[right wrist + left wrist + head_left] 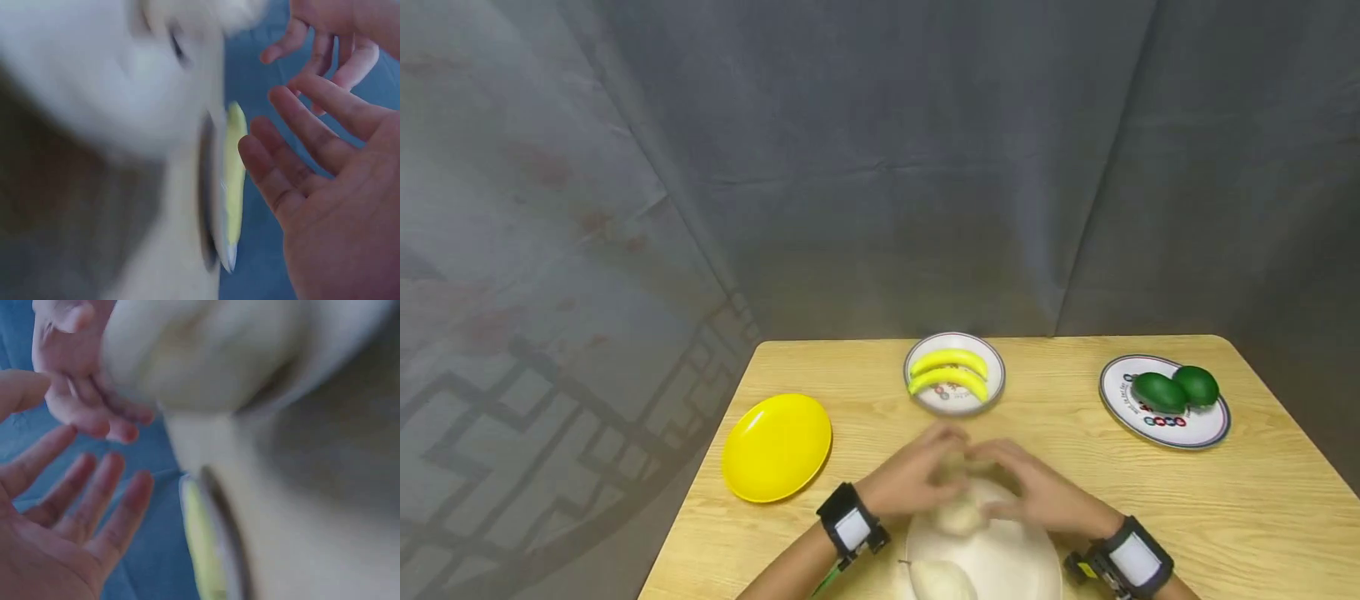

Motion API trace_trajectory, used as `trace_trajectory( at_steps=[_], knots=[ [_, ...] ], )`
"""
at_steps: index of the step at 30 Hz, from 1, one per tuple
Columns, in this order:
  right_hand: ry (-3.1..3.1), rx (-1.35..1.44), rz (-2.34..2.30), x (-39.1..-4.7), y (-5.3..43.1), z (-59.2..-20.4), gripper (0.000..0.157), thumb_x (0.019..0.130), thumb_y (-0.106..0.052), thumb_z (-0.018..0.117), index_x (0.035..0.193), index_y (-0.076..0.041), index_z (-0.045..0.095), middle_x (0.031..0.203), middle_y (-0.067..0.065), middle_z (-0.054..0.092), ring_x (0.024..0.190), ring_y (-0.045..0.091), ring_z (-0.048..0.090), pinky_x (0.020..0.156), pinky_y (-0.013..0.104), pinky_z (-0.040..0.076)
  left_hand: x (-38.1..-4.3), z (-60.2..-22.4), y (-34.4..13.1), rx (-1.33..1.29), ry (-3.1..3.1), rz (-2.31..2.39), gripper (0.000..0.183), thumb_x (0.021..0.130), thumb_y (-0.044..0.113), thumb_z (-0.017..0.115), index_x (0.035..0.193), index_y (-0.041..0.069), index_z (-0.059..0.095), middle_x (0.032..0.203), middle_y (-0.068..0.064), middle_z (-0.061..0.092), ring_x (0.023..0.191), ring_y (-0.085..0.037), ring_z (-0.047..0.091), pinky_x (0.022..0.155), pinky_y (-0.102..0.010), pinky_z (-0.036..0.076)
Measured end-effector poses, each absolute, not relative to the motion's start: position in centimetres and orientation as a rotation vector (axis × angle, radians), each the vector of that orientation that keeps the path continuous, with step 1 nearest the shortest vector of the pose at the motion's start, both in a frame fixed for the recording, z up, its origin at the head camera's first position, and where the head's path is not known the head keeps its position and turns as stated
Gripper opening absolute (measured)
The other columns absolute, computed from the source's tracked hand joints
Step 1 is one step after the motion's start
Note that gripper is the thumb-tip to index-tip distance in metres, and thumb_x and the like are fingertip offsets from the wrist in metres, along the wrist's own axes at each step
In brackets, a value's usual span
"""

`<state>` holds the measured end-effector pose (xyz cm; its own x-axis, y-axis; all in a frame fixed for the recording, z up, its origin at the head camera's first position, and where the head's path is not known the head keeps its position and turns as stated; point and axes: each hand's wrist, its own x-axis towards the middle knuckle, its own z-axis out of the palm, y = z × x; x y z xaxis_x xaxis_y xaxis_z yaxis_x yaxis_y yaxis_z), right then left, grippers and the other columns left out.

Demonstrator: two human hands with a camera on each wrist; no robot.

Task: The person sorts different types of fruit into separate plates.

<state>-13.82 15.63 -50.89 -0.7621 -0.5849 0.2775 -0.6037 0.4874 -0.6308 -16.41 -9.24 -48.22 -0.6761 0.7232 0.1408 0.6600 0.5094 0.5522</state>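
Observation:
A cream plate (1018, 558) stands at the table's near edge, with a pale pear (942, 581) at its front. Farther back on it, a blurred pale fruit (961, 518), seemingly another pear, sits between the hands. My left hand (917, 477) hovers at the plate's left back side, and my right hand (1041, 487) faces it from the right. In the left wrist view the left hand (75, 531) has its fingers spread and bare. Relaxed, slightly bent fingers show on the right hand (337, 194) in the right wrist view, holding nothing.
Behind the hands, a small patterned plate (955, 408) bears two yellow bananas (949, 360). A yellow plate (777, 448) lies at the left. On the right, another patterned plate (1120, 392) carries two green avocados (1159, 392). Grey cloth (887, 208) hangs behind the table.

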Motion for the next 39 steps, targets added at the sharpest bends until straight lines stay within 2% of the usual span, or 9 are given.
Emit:
trace_trajectory(
  at_steps=[2,4,10,18,22,26,31,35,39],
  knots=[
    [-2.693,1.134,1.088,-13.2,14.9,-51.6,0.07,0.078,-0.046,0.077,0.14,-0.027,0.049,0.137,-0.012,0.051,0.124,0.011,0.05,0.1,0.038,0.05,-14.9,-49.4,-10.3,1.172,2.646,0.898,0.055,0.091,0.054,0.06,0.138,0.03,0.048,0.149,0.005,0.037,0.127,-0.013,0.05,0.101,-0.035,0.051],
    [-2.68,1.185,1.027,-12.9,14.3,-52.2,0.071,0.076,-0.042,0.08,0.138,-0.028,0.05,0.134,-0.014,0.052,0.123,0.008,0.049,0.1,0.036,0.049,-13.6,-50.3,-11.1,1.151,2.639,0.917,0.062,0.088,0.057,0.063,0.141,0.031,0.046,0.149,0.006,0.036,0.126,-0.013,0.05,0.101,-0.035,0.05],
    [-2.615,1.198,0.946,-12.7,13.7,-53.0,0.072,0.069,-0.026,0.084,0.135,-0.033,0.053,0.124,-0.02,0.057,0.115,0.006,0.051,0.094,0.034,0.051,-11.9,-51.9,-12.1,1.209,2.635,0.966,0.072,0.081,0.048,0.075,0.142,0.028,0.044,0.14,0.007,0.041,0.122,-0.008,0.05,0.099,-0.027,0.049],
    [-2.708,1.107,0.989,-12.4,13.4,-52.9,0.065,0.073,-0.035,0.082,0.132,-0.036,0.055,0.121,-0.021,0.054,0.111,0.002,0.049,0.09,0.028,0.053,-12.2,-52.6,-12.0,1.172,2.639,1.011,0.062,0.076,0.031,0.082,0.13,0.026,0.051,0.129,0.009,0.048,0.113,-0.004,0.048,0.092,-0.019,0.049],
    [-2.694,1.109,0.93,-12.5,13.3,-52.3,0.062,0.072,-0.038,0.083,0.129,-0.034,0.057,0.118,-0.019,0.055,0.108,0.001,0.049,0.088,0.027,0.053,-12.2,-52.5,-11.9,1.177,2.668,1.017,0.059,0.076,0.031,0.083,0.126,0.028,0.053,0.126,0.012,0.051,0.111,-0.003,0.049,0.09,-0.018,0.049],
    [-2.689,1.124,0.908,-12.7,13.1,-51.0,0.06,0.073,-0.035,0.083,0.128,-0.034,0.058,0.117,-0.019,0.056,0.108,0.002,0.049,0.088,0.027,0.053,-12.4,-51.8,-12.2,1.204,2.687,1.047,0.056,0.077,0.032,0.081,0.125,0.028,0.053,0.125,0.013,0.052,0.109,-0.001,0.051,0.091,-0.018,0.05],
    [-2.672,1.141,0.97,-13.6,12.1,-49.2,0.058,0.078,-0.031,0.08,0.132,-0.033,0.056,0.123,-0.018,0.057,0.112,0.005,0.052,0.091,0.029,0.052,-13.3,-50.4,-13.3,1.191,2.671,1.154,0.056,0.081,0.029,0.079,0.129,0.028,0.051,0.126,0.011,0.051,0.107,-0.002,0.054,0.09,-0.02,0.052],
    [-2.671,1.171,0.998,-15.3,10.2,-48.1,0.059,0.084,-0.036,0.074,0.138,-0.031,0.051,0.13,-0.015,0.057,0.116,0.008,0.055,0.094,0.034,0.053,-14.4,-49.1,-15.2,1.11,2.705,1.2,0.058,0.081,0.029,0.079,0.131,0.03,0.049,0.13,0.013,0.05,0.111,-0.004,0.055,0.093,-0.026,0.053],
    [-2.727,1.212,1.011,-17.6,7.1,-47.2,0.06,0.089,-0.038,0.069,0.144,-0.031,0.044,0.136,-0.013,0.054,0.119,0.007,0.055,0.096,0.032,0.053,-15.6,-48.1,-17.9,1.003,2.798,1.227,0.06,0.081,0.029,0.08,0.132,0.03,0.049,0.131,0.012,0.05,0.115,-0.008,0.054,0.095,-0.031,0.053]
  ],
)
